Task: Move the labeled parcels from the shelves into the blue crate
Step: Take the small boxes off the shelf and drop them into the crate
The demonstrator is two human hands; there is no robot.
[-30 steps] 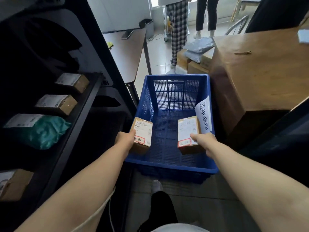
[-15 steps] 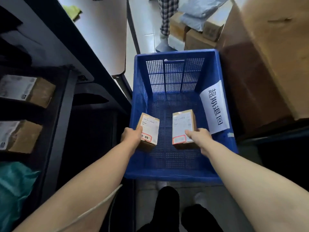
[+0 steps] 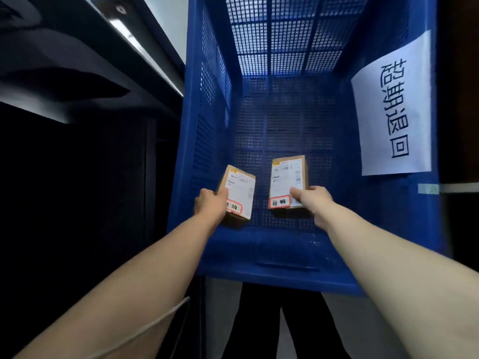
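The blue crate with mesh walls fills the middle of the head view. Both my arms reach down into it. My left hand grips a small cardboard parcel with a white label and a red-framed sticker, held tilted near the crate's near left corner. My right hand holds a second, similar parcel, its thumb on the label; this parcel lies flat close to the crate floor, whether touching it I cannot tell.
A white paper sign with black characters hangs on the crate's right wall. Dark shelving stands to the left. My dark trouser legs show below the crate's near rim.
Both hands have gone lower into the crate with their parcels, and my head has tipped down and closer, so the shelf parcels on the left have left the view.
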